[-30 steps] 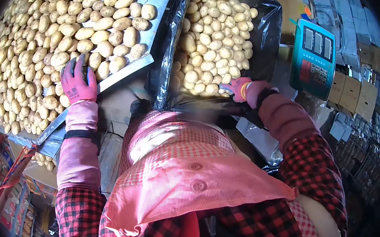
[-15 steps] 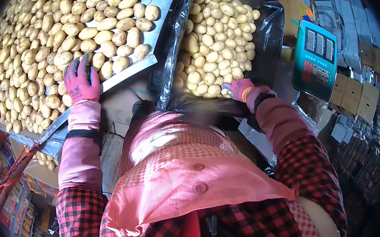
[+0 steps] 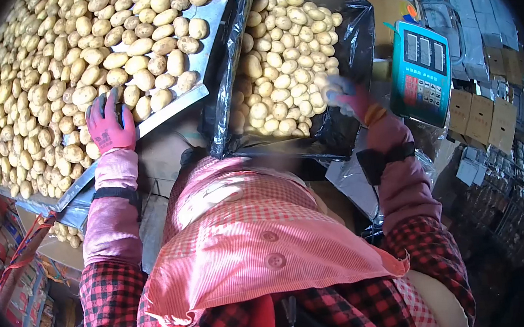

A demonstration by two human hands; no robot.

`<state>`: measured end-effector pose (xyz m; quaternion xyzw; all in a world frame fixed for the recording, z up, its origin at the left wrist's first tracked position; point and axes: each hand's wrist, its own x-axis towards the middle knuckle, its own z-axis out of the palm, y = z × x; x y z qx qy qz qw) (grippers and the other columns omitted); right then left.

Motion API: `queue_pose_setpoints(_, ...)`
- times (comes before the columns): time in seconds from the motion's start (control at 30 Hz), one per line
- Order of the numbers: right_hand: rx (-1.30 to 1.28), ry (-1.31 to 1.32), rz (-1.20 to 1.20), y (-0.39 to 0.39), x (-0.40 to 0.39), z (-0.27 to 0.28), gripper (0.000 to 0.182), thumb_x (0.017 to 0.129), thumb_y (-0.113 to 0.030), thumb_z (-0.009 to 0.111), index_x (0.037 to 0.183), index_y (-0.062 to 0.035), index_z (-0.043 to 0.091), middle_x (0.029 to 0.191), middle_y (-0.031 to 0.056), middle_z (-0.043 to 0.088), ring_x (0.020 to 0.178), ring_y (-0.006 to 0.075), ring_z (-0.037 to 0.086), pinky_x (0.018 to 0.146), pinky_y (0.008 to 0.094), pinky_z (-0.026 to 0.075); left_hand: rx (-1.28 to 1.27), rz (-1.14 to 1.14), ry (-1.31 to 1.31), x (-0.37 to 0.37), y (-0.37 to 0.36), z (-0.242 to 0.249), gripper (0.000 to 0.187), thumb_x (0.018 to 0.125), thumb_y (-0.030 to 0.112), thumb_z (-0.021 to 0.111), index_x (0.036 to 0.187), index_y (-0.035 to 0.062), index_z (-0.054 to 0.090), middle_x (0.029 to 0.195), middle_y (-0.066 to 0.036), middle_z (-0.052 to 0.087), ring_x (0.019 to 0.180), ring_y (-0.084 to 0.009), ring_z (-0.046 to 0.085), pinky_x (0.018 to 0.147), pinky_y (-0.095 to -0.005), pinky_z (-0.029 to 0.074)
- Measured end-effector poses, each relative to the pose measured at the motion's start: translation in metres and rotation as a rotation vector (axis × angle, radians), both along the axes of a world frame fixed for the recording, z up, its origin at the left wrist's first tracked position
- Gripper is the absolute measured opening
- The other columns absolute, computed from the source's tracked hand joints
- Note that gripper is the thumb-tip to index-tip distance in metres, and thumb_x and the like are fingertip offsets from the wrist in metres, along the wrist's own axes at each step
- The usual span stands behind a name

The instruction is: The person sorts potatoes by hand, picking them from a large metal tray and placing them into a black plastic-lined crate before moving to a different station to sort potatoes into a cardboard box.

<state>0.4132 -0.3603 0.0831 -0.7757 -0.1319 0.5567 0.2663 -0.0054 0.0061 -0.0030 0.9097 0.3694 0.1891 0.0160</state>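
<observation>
My left hand [image 3: 111, 127], in a pink glove with dark fingertips, lies with fingers spread on the near rim of a metal sorting table [image 3: 214, 32]. Its fingertips touch the potatoes [image 3: 34, 91] heaped there. Smaller potatoes [image 3: 293, 63] fill a box lined with a black plastic bag [image 3: 360, 34], directly in front of my body. My right hand [image 3: 354, 100], gloved and smeared by motion, hovers at the right side of this box, with its fingers pointing left toward the pile. I cannot tell whether it holds anything.
A teal digital scale [image 3: 422, 75] stands just right of the box. Behind it are an open cardboard box [image 3: 388, 16] and flattened cartons [image 3: 483, 118]. A red-wrapped pole [image 3: 22, 256] stands at the lower left, beside wire racks.
My right hand has moved right and slightly up from the near edge of the potato box to its right side. My left hand stays on the table's rim. The view has shifted slightly.
</observation>
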Motion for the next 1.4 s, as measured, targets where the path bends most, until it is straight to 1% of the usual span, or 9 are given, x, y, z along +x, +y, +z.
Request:
queue_pose_setpoints(0.2,0.112,0.203,-0.024,-0.012,0.021,-0.012,0.065,0.089,-0.033,0.068,0.144,-0.0099,0.044,0.107,0.0032,0.066,0.077,0.0111,0.057,0.063,0.0251,0.047,-0.010,-0.001,-0.007,0.000,-0.002,0.003,0.048,0.085,0.025,0.065,0.133,0.0178,0.059,0.129,-0.019,0.057,0.123,-0.0382,0.049,0.109,-0.0505,0.034)
queue_pose_setpoints(0.3,0.596,0.234,-0.246,0.070,-0.039,0.083,0.066,0.087,-0.034,0.070,0.142,-0.0060,0.046,0.129,0.0091,0.058,0.105,0.0176,0.061,0.089,0.0327,0.050,0.004,-0.015,-0.014,0.002,0.002,0.000,0.048,0.084,0.026,0.066,0.131,0.0168,0.060,0.126,-0.020,0.058,0.120,-0.0382,0.051,0.108,-0.0511,0.035)
queue_pose_setpoints(0.4,0.595,0.153,0.068,0.082,-0.034,0.043,0.062,0.088,-0.034,0.069,0.141,-0.0096,0.049,0.137,0.0125,0.053,0.126,0.0256,0.052,0.104,0.0409,0.042,0.003,-0.019,-0.007,0.001,0.004,-0.002,0.047,0.083,0.027,0.067,0.129,0.0170,0.062,0.126,-0.020,0.057,0.119,-0.0390,0.051,0.106,-0.0516,0.036)
queue_pose_setpoints(0.53,0.291,-0.761,1.355,0.061,-0.090,-0.042,0.052,0.087,-0.023,0.063,0.138,-0.0316,0.053,0.150,0.0080,0.039,0.140,0.0309,0.035,0.113,0.0461,0.031,-0.004,-0.004,-0.008,0.002,-0.003,0.004,0.047,0.085,0.027,0.066,0.131,0.0163,0.060,0.128,-0.019,0.057,0.121,-0.0380,0.050,0.108,-0.0516,0.035)
queue_pose_setpoints(0.6,0.295,-0.732,1.428,0.021,-0.085,-0.072,0.052,0.082,-0.023,0.065,0.133,-0.0313,0.058,0.154,0.0063,0.032,0.144,0.0305,0.025,0.115,0.0500,0.024,0.001,-0.015,0.008,0.002,-0.002,0.005,0.047,0.085,0.026,0.066,0.131,0.0167,0.061,0.127,-0.019,0.057,0.121,-0.0382,0.050,0.108,-0.0515,0.035)
queue_pose_setpoints(0.77,-0.246,-0.483,1.677,-0.061,-0.010,-0.074,0.042,0.082,-0.026,0.060,0.124,-0.0241,0.064,0.139,0.0084,0.054,0.117,0.0296,0.060,0.094,0.0401,0.051,-0.036,0.021,0.027,0.003,-0.004,0.006,0.047,0.085,0.026,0.065,0.131,0.0165,0.061,0.127,-0.020,0.057,0.121,-0.0371,0.051,0.108,-0.0511,0.034)
queue_pose_setpoints(0.87,-0.715,-0.360,1.332,0.015,-0.041,-0.003,0.036,0.083,-0.025,0.061,0.118,-0.0224,0.067,0.128,0.0036,0.061,0.118,0.0285,0.058,0.097,0.0419,0.049,0.002,0.003,-0.002,0.002,-0.001,0.004,0.047,0.085,0.026,0.066,0.130,0.0159,0.061,0.128,-0.019,0.057,0.121,-0.0367,0.051,0.109,-0.0510,0.034)
queue_pose_setpoints(1.0,-0.085,-0.664,1.192,0.022,-0.042,-0.041,0.039,0.084,-0.032,0.064,0.121,-0.0193,0.063,0.120,0.0053,0.064,0.104,0.0291,0.065,0.085,0.0443,0.053,-0.013,0.003,0.022,0.002,-0.001,0.004,0.046,0.085,0.025,0.066,0.130,0.0153,0.061,0.127,-0.019,0.057,0.122,-0.0360,0.050,0.109,-0.0512,0.034)
queue_pose_setpoints(1.4,-0.333,-0.728,1.554,0.055,-0.079,-0.095,0.033,0.082,-0.031,0.069,0.113,-0.0171,0.069,0.111,0.0050,0.069,0.103,0.0257,0.067,0.082,0.0406,0.054,-0.021,0.004,0.016,0.000,-0.001,0.004,0.046,0.086,0.025,0.066,0.132,0.0179,0.060,0.130,-0.019,0.056,0.123,-0.0386,0.049,0.108,-0.0503,0.036)
